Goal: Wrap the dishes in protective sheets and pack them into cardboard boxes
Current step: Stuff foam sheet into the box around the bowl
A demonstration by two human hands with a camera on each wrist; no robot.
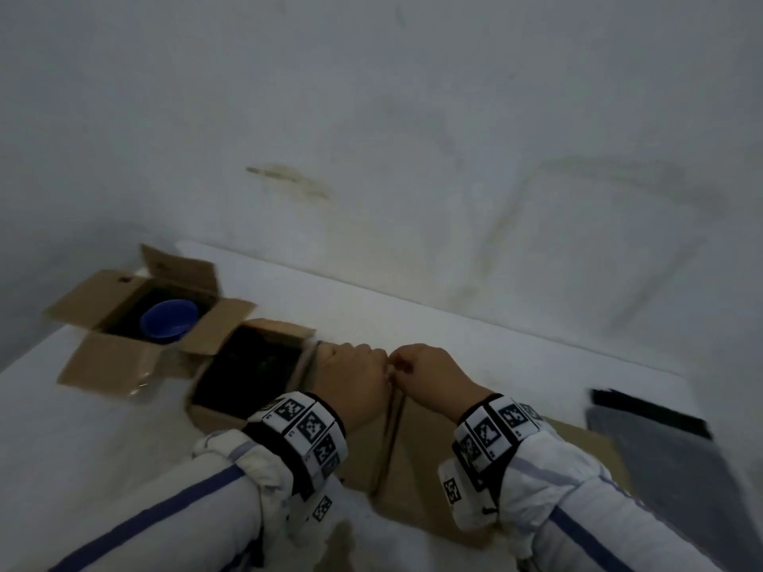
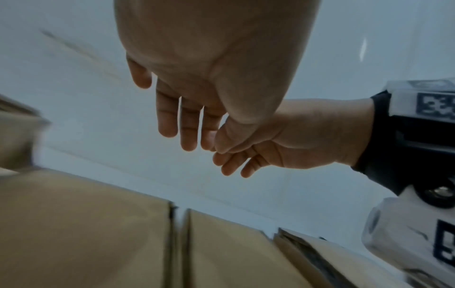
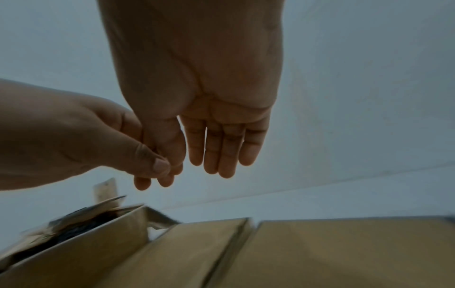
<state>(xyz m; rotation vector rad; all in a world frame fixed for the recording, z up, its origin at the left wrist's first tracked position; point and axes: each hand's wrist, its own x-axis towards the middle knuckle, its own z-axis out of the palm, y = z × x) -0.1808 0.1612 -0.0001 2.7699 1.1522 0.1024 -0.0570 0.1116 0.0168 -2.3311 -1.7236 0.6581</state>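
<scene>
A closed cardboard box [image 1: 433, 468] lies in front of me, its two top flaps meeting at a seam [image 2: 176, 243]. My left hand [image 1: 355, 373] and right hand [image 1: 429, 373] hover together above that seam, thumbs touching each other. In both wrist views the fingers [image 2: 187, 124] [image 3: 216, 148] hang straight and relaxed, clear of the flaps, and hold nothing. To the left stands an open box [image 1: 252, 365] with dark contents. Further left, a blue bowl [image 1: 169, 322] sits in another open box [image 1: 107, 365].
The boxes stand on a white table [image 1: 516, 348] against a white wall. A stack of grey and black sheets [image 1: 660, 460] lies at the right edge. The open box's raised flaps [image 3: 74, 243] stand close to my left hand.
</scene>
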